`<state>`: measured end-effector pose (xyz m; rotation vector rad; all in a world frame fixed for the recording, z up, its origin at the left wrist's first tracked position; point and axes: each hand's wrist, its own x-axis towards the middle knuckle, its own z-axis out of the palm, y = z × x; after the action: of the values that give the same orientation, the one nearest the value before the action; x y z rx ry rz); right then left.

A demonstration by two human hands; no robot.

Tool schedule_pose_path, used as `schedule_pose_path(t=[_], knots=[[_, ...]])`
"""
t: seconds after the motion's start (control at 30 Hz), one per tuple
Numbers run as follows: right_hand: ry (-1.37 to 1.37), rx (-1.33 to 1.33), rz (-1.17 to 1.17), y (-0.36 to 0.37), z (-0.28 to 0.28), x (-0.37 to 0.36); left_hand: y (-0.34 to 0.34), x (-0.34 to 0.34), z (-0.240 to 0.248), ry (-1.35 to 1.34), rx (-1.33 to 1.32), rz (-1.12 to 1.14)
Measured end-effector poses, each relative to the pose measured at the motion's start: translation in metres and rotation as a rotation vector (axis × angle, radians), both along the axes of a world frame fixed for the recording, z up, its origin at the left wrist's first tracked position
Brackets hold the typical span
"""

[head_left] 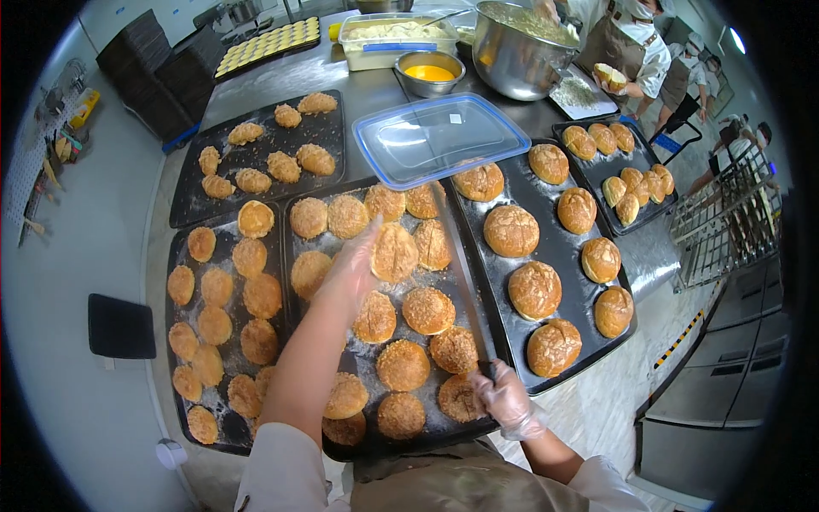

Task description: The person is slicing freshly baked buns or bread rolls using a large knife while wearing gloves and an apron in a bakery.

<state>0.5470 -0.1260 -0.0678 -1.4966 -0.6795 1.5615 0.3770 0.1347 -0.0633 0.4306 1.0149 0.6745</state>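
My left hand [350,266], in a clear glove, holds a round crumb-topped bun [394,253] above the middle tray. A dark line runs down the top of this bun. In my gloved right hand [509,401] is the black handle of a long knife; its thin blade [466,294] points away from me along the tray's right side. Under both hands, the dark middle tray [358,439] carries several more crumb-topped buns [403,365], some with a line across the top. White powder dusts the tray between them.
Dark trays with buns [261,295] and crumbed rolls [253,180] lie left; another with cracked-top buns [535,290] lies right. A clear blue-rimmed lid [439,141] overlaps tray edges. Beyond are an orange-filled bowl [429,72], a mixing bowl [520,55] and a person [627,51] holding bread.
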Motion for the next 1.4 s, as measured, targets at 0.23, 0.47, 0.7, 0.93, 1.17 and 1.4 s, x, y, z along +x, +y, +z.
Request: schedule_pose_path(t=[0.23,0.47,0.7,0.93,1.17,1.4], knots=[[0.124,0.076,0.034,0.03,0.017,-0.008,0.076,-0.114,-0.087,1.056,0.885,-0.569],[0.464,0.123,-0.117,0.124,-0.026,-0.074,0.044,-0.057,-0.031,0.799,0.526,-0.523],[0.462,0.134,-0.107,0.158,-0.058,-0.1,0.056,-0.08,-0.012,1.075,0.793,-1.204],[0.351,0.207,-0.169,0.169,-0.059,-0.094,0.066,-0.091,-0.009,1.009,0.935,-1.485],[0.497,0.321,-0.276,0.164,-0.03,-0.076,0.027,-0.092,0.015,0.322,0.572,-0.499],[0.414,0.281,-0.375,0.173,-0.029,-0.109,-0.034,-0.06,0.025,-0.102,0.331,0.069]])
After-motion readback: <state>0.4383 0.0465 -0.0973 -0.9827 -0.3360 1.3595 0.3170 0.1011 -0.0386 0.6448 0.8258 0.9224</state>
